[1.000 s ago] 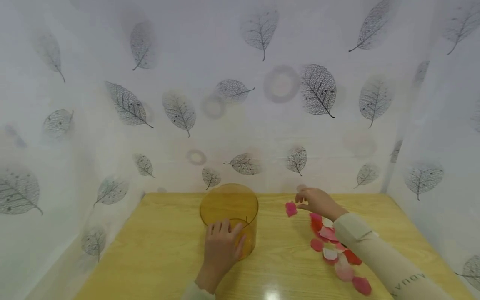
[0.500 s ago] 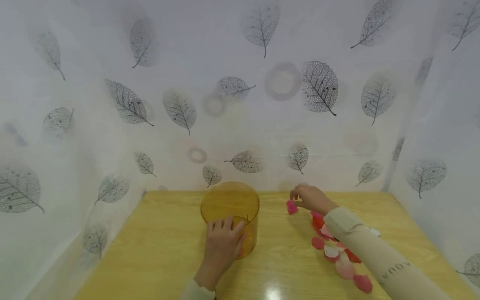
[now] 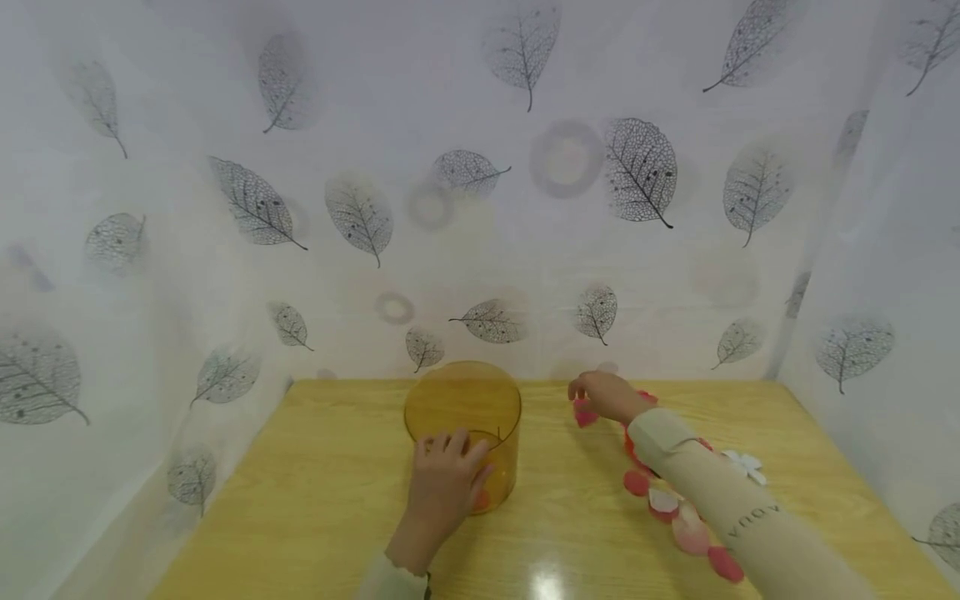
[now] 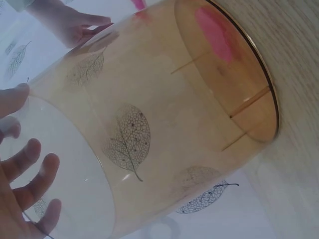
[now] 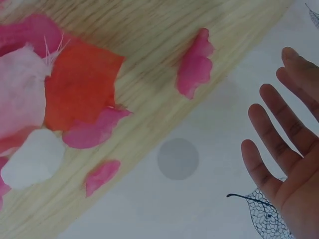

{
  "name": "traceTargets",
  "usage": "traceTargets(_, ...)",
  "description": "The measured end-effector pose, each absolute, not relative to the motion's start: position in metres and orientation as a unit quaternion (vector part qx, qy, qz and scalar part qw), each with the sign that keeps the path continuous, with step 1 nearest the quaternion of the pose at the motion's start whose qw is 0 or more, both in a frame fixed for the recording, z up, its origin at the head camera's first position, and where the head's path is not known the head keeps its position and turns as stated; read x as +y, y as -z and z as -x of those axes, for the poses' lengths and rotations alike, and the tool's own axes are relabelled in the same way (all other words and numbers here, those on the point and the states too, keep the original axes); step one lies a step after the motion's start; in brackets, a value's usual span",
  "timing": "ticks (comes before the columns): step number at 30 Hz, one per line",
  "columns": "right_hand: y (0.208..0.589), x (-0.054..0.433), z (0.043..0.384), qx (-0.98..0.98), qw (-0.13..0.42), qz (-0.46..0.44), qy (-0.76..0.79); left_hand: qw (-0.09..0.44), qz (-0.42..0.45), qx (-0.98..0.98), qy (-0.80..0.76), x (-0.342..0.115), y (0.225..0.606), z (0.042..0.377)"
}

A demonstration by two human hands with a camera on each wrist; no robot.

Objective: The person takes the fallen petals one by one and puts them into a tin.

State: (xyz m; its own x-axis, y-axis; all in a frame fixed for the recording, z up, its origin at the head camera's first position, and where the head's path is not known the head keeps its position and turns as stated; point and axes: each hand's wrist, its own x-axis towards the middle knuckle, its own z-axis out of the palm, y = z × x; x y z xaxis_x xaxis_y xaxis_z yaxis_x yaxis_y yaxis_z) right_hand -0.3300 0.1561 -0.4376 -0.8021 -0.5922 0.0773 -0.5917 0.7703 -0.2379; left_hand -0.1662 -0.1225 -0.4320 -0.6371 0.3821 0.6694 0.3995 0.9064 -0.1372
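Observation:
My left hand (image 3: 444, 483) holds the near rim of an amber see-through cylinder (image 3: 462, 400). Its fingers bend over the edge, and in the left wrist view they reach across the cylinder's open mouth. A pink petal (image 4: 214, 32) shows through the wall at the cylinder's base. Over the far part of the table, my right hand (image 3: 611, 397) reaches above a lone pink petal (image 3: 585, 412), partly covering it in the head view. The right wrist view has the right hand's fingers (image 5: 279, 147) spread with nothing in them, to the right of a lone pink petal (image 5: 196, 64).
Red, pink and white petals (image 3: 690, 529) lie in a loose pile under and beside the right forearm. A white flower-shaped piece (image 3: 744, 465) lies right of the sleeve. The wooden table (image 3: 315, 492) ends at a leaf-printed cloth backdrop (image 3: 525, 250) behind and at both sides.
My right hand has moved left, from beside the lone pink petal to above it. The forearm shifted with it, uncovering the white piece on the right. My left hand stays on the cylinder.

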Motion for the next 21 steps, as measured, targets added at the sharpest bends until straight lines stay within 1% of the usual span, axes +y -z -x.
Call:
traceTargets(8, 0.465, 0.164, 0.340, 0.933, 0.030, 0.334, 0.130, 0.353, 0.209, -0.912, 0.012, -0.122, 0.429, 0.164)
traceTargets(12, 0.474, 0.169, 0.340, 0.931, 0.031, 0.339, 0.129, 0.349, 0.206, -0.914, 0.011, -0.121, 0.428, 0.163)
traceTargets(18, 0.480, 0.172, 0.339, 0.935, 0.006, 0.340, 0.103, 0.353, 0.199, -0.914, 0.005, -0.122, 0.428, 0.164)
traceTargets(21, 0.483, 0.173, 0.340, 0.938, 0.004, 0.333, 0.096, 0.353, 0.198, -0.915, 0.003, -0.122, 0.428, 0.163)
